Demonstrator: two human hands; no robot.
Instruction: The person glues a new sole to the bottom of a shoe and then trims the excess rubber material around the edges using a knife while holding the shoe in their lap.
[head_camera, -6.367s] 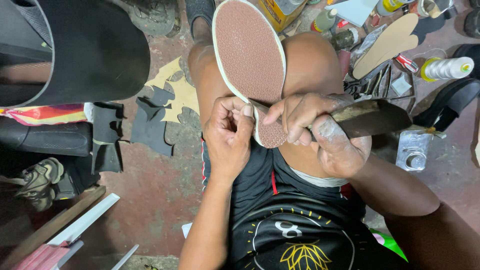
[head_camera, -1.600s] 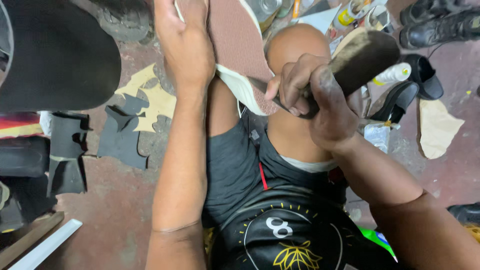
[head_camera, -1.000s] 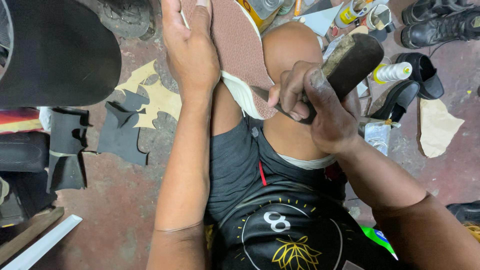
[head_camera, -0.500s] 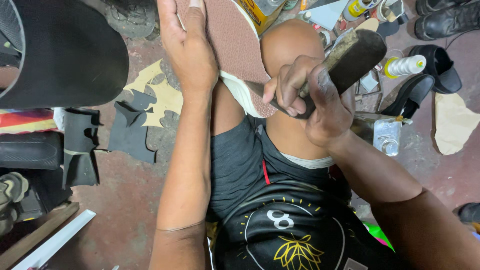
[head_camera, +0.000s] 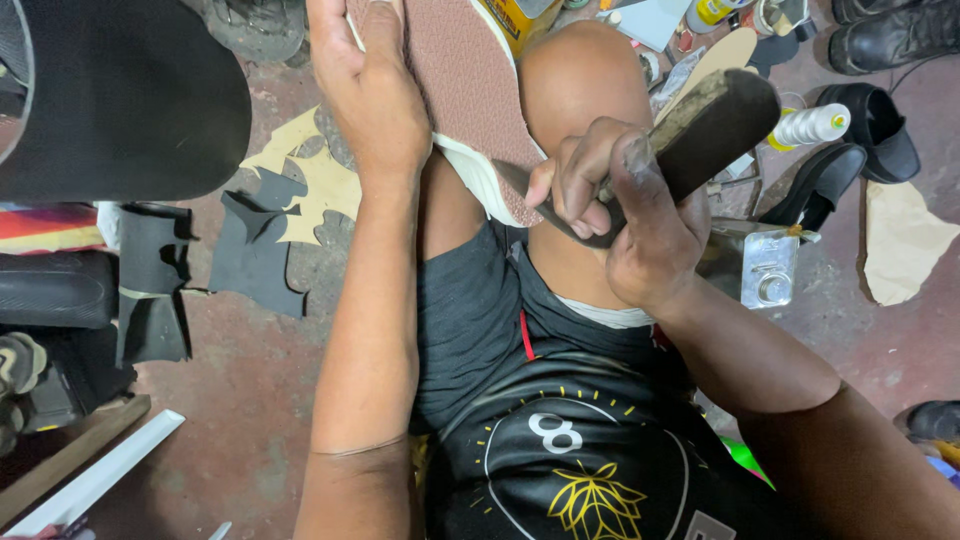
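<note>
Several containers stood on the floor at the upper right. A yellow carton (head_camera: 518, 22) with dark print lay at the top edge, partly covered by the sole. A white squeeze bottle with a yellow-green cap (head_camera: 812, 124) lay on its side near a black shoe. A rectangular silver metal can with a round screw cap (head_camera: 769, 270) sat just below it. A yellow-labelled bottle (head_camera: 708, 12) and a small round tin (head_camera: 770, 14) were cut off at the top edge. No signs or screens were seen.

shoe sole (head_camera: 462, 85): reddish-brown textured face with a whitish edge, lying lengthwise along the thigh, heel end pointing toward the torso | knife (head_camera: 690, 135): broad dark handle angling up to the right, blade tip touching the sole's heel edge
</note>
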